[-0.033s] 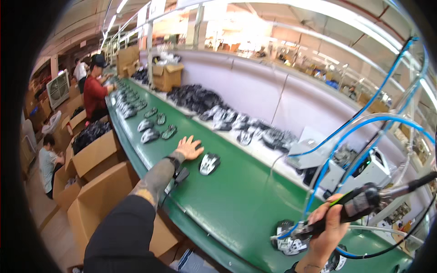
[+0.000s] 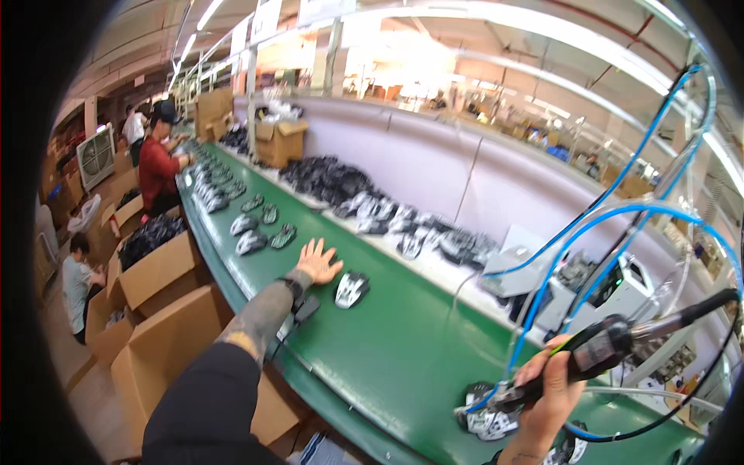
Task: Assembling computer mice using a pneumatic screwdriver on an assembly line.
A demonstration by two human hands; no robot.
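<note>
My left hand [image 2: 316, 263], fingers spread and holding nothing, is over the green belt. Just right of it lies a palm-sized oval part [image 2: 353, 289] with a white and black face, apart from my fingers. My right hand [image 2: 552, 387] grips a black power screwdriver [image 2: 597, 350] with a blue hose running to its tip. The tip points down-left at another black-and-white part [image 2: 484, 415]; I cannot tell if it touches. One more such part [image 2: 570, 448] lies partly hidden behind my right wrist.
Several similar parts [image 2: 249, 242] line the green belt [image 2: 387, 349] toward a person in red [image 2: 159, 167]. Heaps of black and white pieces [image 2: 329, 182] lie along the far ledge. Cardboard boxes [image 2: 167, 329] stand left of the belt. A white machine [image 2: 620, 291] and looping blue hoses [image 2: 573, 232] are at right.
The whole view has shifted slightly. Both hands keep about the same pose, and the screwdriver stays in my right hand.
</note>
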